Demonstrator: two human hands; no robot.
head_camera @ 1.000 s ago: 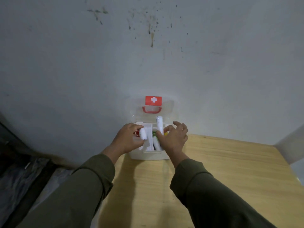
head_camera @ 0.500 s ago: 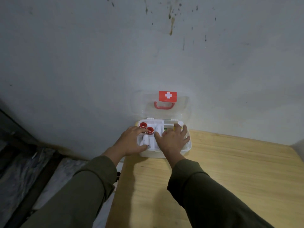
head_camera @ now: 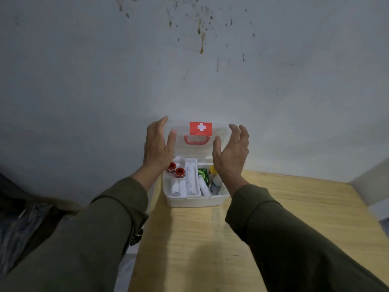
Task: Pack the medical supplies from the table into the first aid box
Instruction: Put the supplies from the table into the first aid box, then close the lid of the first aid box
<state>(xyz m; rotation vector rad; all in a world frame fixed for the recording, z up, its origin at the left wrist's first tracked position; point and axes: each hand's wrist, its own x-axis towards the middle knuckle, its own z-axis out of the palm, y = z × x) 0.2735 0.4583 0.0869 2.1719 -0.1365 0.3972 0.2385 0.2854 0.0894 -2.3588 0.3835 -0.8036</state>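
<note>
A white first aid box (head_camera: 194,202) stands open at the table's far left corner against the wall. Its clear lid (head_camera: 197,147), with a red cross label and red handle, is upright. Inside lie two red-capped items (head_camera: 176,169), white tubes (head_camera: 191,179), a green pack (head_camera: 203,173) and a yellow-topped item (head_camera: 212,170). My left hand (head_camera: 158,145) is raised at the lid's left edge and my right hand (head_camera: 231,151) at its right edge. Both have fingers spread and hold nothing. I cannot tell whether they touch the lid.
The box sits on a light wooden table (head_camera: 263,239). A stained grey wall (head_camera: 189,70) rises directly behind it. Dark floor and clutter (head_camera: 25,218) lie beyond the table's left edge. A pale object (head_camera: 372,186) shows at the right edge.
Both hands have left the items inside the box and risen to either side of the upright lid. The white tubes they held now lie in the box.
</note>
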